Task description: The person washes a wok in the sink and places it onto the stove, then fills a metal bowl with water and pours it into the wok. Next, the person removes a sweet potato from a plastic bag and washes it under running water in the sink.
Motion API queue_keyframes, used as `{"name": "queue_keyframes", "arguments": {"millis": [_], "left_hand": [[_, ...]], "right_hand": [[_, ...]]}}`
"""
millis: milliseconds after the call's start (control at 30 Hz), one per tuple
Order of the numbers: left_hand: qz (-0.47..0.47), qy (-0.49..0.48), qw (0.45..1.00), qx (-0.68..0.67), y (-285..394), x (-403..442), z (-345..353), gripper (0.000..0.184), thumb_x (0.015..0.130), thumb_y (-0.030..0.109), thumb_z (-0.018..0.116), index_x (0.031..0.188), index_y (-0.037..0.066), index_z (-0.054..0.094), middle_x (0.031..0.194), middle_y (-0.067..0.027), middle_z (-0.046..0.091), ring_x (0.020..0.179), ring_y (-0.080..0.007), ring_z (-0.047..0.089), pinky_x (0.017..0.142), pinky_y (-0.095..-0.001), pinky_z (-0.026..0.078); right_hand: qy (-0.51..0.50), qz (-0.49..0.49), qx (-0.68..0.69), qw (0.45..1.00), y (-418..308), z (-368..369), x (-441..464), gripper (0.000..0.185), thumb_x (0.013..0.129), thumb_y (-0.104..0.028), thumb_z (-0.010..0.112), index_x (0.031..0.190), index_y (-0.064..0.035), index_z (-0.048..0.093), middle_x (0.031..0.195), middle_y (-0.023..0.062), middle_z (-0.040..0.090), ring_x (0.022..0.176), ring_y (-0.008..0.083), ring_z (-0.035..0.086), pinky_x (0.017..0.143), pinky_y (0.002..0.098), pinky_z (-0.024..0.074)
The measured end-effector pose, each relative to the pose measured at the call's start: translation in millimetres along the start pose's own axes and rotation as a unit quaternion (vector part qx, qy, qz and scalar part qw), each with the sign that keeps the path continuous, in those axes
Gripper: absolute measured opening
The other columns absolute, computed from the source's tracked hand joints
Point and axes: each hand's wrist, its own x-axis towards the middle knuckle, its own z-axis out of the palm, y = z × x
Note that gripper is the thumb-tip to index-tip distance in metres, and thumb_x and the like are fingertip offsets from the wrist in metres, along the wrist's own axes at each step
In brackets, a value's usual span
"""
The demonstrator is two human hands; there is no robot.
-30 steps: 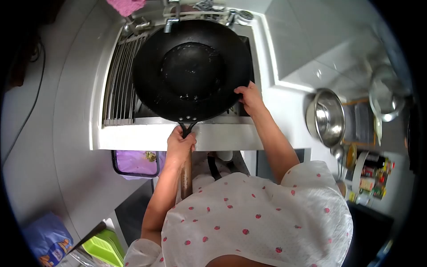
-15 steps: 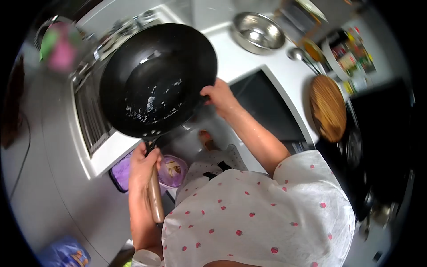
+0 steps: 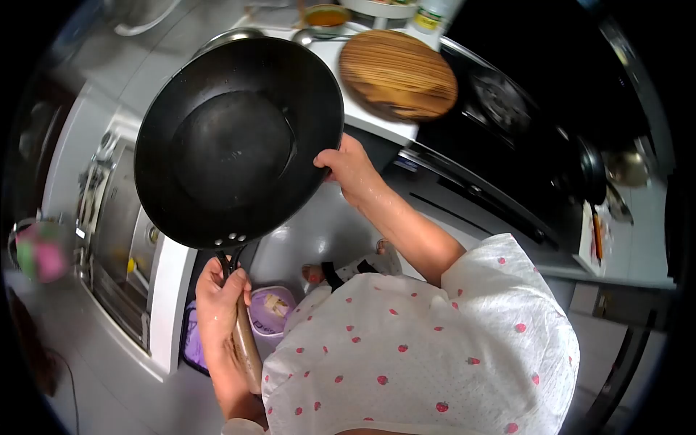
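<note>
Left grip (image 3: 220, 299) and right grip (image 3: 354, 172) closed on wok (image 3: 232, 148), upper left of frame.
Left grip's fingers are wrapped round the handle (image 3: 247, 348) near its fork; right grip pinches the rim, thumb inside. Wok is held in the air, its inner face turned to view. Step in hand, as judged: two-handed support of the wok; any further move calls for both holds firm and the rim clear of the table (image 3: 395, 132). Board (image 3: 399, 72) lies on the table, upper centre; stove (image 3: 500, 98), upper right; sink (image 3: 116, 239), left; lined bin (image 3: 271, 313), below the wok.
</note>
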Motion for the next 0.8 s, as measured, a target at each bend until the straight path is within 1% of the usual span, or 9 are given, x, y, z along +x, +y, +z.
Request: {"name": "queue_keyframes", "arguments": {"millis": [67, 167, 233, 300, 433, 600, 633, 733, 800], "left_hand": [[0.012, -0.039, 0.999, 0.008, 10.5, 7.1, 32.2, 0.007, 0.078, 0.002, 0.051, 0.084, 0.001, 0.048, 0.058, -0.004, 0.049, 0.045, -0.0088, 0.045, 0.043, -0.0187, 0.036], [0.031, -0.097, 0.994, 0.046, 24.9, 17.6, 88.2, 0.005, 0.078, 0.003, 0.051, 0.082, 0.002, 0.048, 0.058, -0.0038, 0.05, 0.045, -0.0086, 0.045, 0.044, -0.0187, 0.036], [0.066, -0.139, 0.986, 0.067, 26.2, 24.4, 127.4, 0.006, 0.079, 0.01, 0.05, 0.081, 0.005, 0.048, 0.057, -0.0032, 0.05, 0.043, -0.0093, 0.044, 0.042, -0.0197, 0.035], [0.07, -0.16, 0.981, 0.078, 30.5, 29.4, 171.3, 0.008, 0.079, 0.011, 0.051, 0.076, 0.005, 0.048, 0.057, -0.0034, 0.05, 0.043, -0.0102, 0.045, 0.044, -0.0201, 0.036], [0.078, -0.213, 0.971, 0.073, 36.8, 39.3, 258.7, 0.01, 0.079, 0.011, 0.052, 0.074, 0.004, 0.046, 0.057, -0.0036, 0.05, 0.044, -0.0093, 0.045, 0.044, -0.0201, 0.036], [0.059, -0.283, 0.956, 0.059, 36.7, 43.8, 365.9, 0.012, 0.079, 0.008, 0.053, 0.072, 0.004, 0.044, 0.057, -0.0043, 0.052, 0.043, -0.0087, 0.046, 0.041, -0.0189, 0.035], [0.068, -0.306, 0.948, 0.064, 31.2, 51.0, 383.0, 0.013, 0.079, 0.008, 0.054, 0.071, 0.004, 0.044, 0.058, -0.0045, 0.052, 0.043, -0.009, 0.046, 0.042, -0.0189, 0.035], [0.054, -0.315, 0.946, 0.048, 26.8, 48.4, 437.0, 0.013, 0.079, 0.008, 0.054, 0.072, 0.004, 0.044, 0.058, -0.0042, 0.052, 0.043, -0.0091, 0.046, 0.042, -0.0189, 0.036], [0.063, -0.337, 0.937, 0.068, 21.2, 50.8, 467.3, 0.012, 0.08, 0.009, 0.054, 0.072, 0.004, 0.045, 0.059, -0.0038, 0.052, 0.044, -0.009, 0.047, 0.043, -0.019, 0.037]], "right_hand": [[0.036, -0.03, -0.019, 0.999, -21.5, -33.4, -10.6, 0.028, 0.067, -0.001, 0.048, 0.095, 0.0009, 0.051, 0.083, 0.0071, 0.057, 0.071, 0.0151, 0.056, 0.058, 0.0272, 0.0473], [0.08, -0.059, -0.004, 0.995, -51.9, -88.8, -23.8, 0.027, 0.067, -0.001, 0.048, 0.094, 0.0018, 0.051, 0.083, 0.0082, 0.058, 0.07, 0.0159, 0.057, 0.056, 0.0269, 0.0486], [0.117, -0.069, -0.015, 0.991, -70.7, -127.4, -34.5, 0.028, 0.067, -0.001, 0.047, 0.094, 0.0028, 0.051, 0.083, 0.0095, 0.058, 0.071, 0.0177, 0.058, 0.057, 0.0274, 0.0502], [0.14, -0.098, -0.012, 0.985, -83.4, -173.7, -38.4, 0.029, 0.065, 0.0, 0.046, 0.094, 0.0041, 0.05, 0.083, 0.0118, 0.057, 0.071, 0.021, 0.058, 0.058, 0.0319, 0.0499], [0.213, -0.124, -0.008, 0.969, -119.4, -252.4, -55.7, 0.03, 0.066, 0.0, 0.046, 0.095, 0.0045, 0.05, 0.087, 0.0132, 0.057, 0.073, 0.0237, 0.058, 0.059, 0.0336, 0.0515], [0.319, -0.153, -0.029, 0.935, -152.1, -348.2, -80.2, 0.027, 0.07, -0.002, 0.049, 0.096, 0.0041, 0.05, 0.087, 0.0143, 0.057, 0.074, 0.0229, 0.059, 0.058, 0.0333, 0.0528], [0.342, -0.144, -0.044, 0.928, -159.3, -362.5, -85.4, 0.027, 0.071, -0.001, 0.047, 0.097, 0.0039, 0.05, 0.087, 0.0142, 0.058, 0.074, 0.0223, 0.059, 0.059, 0.0328, 0.0528], [0.382, -0.153, -0.037, 0.911, -175.6, -395.0, -101.7, 0.028, 0.073, -0.001, 0.045, 0.099, 0.0035, 0.052, 0.088, 0.0139, 0.057, 0.074, 0.0216, 0.058, 0.061, 0.032, 0.0528], [0.409, -0.147, -0.045, 0.9, -180.3, -422.2, -106.0, 0.03, 0.072, -0.001, 0.044, 0.1, 0.0033, 0.052, 0.088, 0.0138, 0.057, 0.074, 0.021, 0.058, 0.062, 0.0318, 0.052]]}}
